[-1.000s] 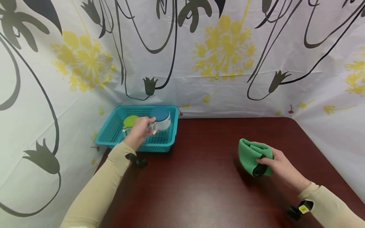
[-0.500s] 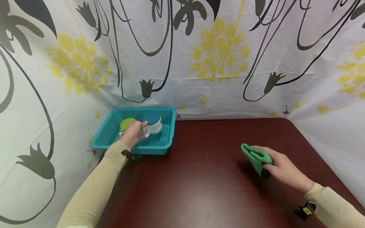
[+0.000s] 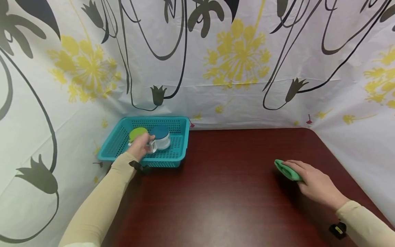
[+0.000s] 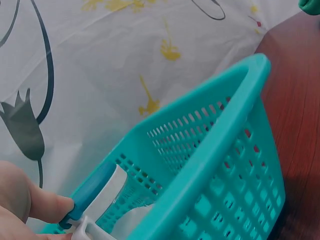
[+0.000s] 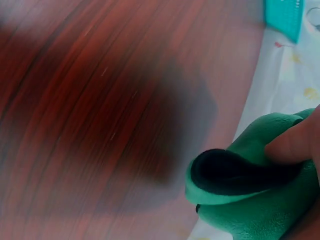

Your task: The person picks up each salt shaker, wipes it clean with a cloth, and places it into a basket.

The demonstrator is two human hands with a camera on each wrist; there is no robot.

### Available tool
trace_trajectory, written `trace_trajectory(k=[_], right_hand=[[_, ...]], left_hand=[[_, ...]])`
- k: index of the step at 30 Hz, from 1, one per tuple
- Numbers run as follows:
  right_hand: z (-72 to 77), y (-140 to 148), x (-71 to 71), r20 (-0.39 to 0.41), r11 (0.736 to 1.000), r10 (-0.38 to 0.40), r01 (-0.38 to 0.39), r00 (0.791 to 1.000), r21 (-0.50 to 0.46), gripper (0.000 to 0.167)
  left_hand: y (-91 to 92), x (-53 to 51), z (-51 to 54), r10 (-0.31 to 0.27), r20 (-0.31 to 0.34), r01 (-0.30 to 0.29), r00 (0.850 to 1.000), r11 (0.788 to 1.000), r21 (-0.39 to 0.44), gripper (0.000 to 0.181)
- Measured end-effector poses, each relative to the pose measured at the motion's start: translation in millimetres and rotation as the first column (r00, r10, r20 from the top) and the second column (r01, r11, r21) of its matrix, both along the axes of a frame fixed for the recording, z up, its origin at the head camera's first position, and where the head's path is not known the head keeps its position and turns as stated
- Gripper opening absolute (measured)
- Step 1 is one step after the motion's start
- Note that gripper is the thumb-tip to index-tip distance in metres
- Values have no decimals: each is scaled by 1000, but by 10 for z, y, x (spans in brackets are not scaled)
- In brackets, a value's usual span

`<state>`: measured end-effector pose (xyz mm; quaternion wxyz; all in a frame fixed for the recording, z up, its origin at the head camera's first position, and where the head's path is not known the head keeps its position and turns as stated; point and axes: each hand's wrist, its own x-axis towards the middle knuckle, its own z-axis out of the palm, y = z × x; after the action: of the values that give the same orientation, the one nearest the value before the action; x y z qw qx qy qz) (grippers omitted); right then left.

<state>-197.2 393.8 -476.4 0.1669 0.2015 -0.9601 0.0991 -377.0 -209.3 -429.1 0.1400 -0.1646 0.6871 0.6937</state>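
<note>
In the head view my left hand grips the white handle of a jar with a blue lid. The jar is inside the turquoise plastic basket; whether it touches the bottom I cannot tell. Beside it in the basket is a thing with a green lid, partly behind the hand. Over the right side of the table, my right hand holds a folded green cloth. A black inner side of the cloth shows at its fold in the right wrist view.
The dark red-brown table runs between the basket and the right hand. A white curtain with flower prints hangs along the back and both sides. The basket stands at the table's back left corner.
The left hand has lowered the blue-lidded jar in the basket and shifted it slightly left. The right hand has moved right with the cloth and turned, so less of the cloth shows.
</note>
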Motion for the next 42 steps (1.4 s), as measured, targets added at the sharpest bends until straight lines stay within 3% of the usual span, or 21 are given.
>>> trace_trajectory(k=[6, 13, 20, 27, 35, 42], right_hand=[[-97, 179, -27, -105, 994, 29, -18, 994, 106, 76], [-263, 327, -36, -103, 978, 35, -13, 994, 210, 73], [-385, 382, -15, -122, 977, 52, -26, 991, 210, 76], [-468, 350, -7, -77, 975, 95, -77, 993, 210, 75], [-503, 296, 90, 57, 985, 77, -85, 995, 150, 75], [-535, 278, 168, 60, 987, 25, -34, 998, 156, 75]], left_hand=[[-37, -22, -52, 20, 38, -21, 999, 1000, 15, 57], [-62, -29, -86, 5, 60, -3, 998, 999, -43, 63], [-52, -34, -111, -2, 75, 7, 997, 998, -61, 62], [-70, -33, -118, -45, 59, 52, 997, 992, -118, 58], [-91, -37, -138, -19, 70, 36, 997, 968, -250, 46], [-73, 9, -145, 0, -9, -2, 1000, 980, -200, 44]])
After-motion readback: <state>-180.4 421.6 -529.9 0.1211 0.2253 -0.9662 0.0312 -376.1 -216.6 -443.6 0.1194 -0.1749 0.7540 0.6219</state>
